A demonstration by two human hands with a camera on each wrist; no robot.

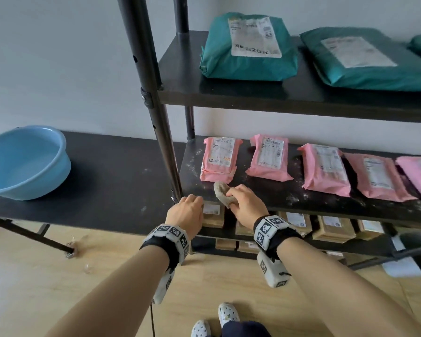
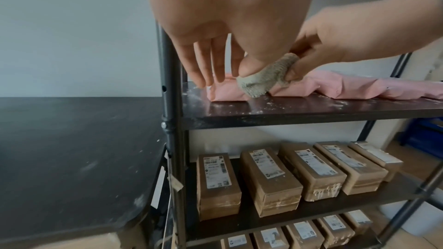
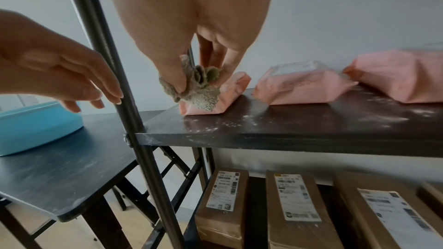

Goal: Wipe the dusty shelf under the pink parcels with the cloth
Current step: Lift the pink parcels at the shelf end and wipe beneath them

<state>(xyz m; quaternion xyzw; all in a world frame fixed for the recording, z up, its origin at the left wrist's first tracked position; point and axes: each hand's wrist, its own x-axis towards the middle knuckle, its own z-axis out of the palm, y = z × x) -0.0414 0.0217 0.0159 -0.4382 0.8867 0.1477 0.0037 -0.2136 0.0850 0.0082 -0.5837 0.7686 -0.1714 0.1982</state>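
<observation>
Several pink parcels [image 1: 218, 158] [image 2: 227, 92] [image 3: 230, 99] lie in a row on a black shelf [image 1: 260, 190] [image 2: 287, 113] [image 3: 287, 130] speckled with white dust. My right hand [image 1: 238, 198] [image 2: 318, 52] [image 3: 191, 75] pinches a bunched grey-beige cloth [image 1: 222, 192] [image 2: 261, 79] [image 3: 199, 90] just above the shelf's front left corner, in front of the leftmost parcel. My left hand [image 1: 188, 207] [image 2: 210, 60] [image 3: 79, 80] hovers beside it at the shelf's front edge, fingers straight and empty, near the black upright post [image 1: 161, 132] [image 3: 120, 86].
A blue basin [image 1: 22, 161] [image 3: 36, 126] sits on a black side table [image 1: 107, 181] [image 2: 72, 158] to the left. Teal parcels [image 1: 248, 47] lie on the upper shelf. Brown boxes [image 2: 271, 183] [image 3: 297, 209] fill the lower shelves.
</observation>
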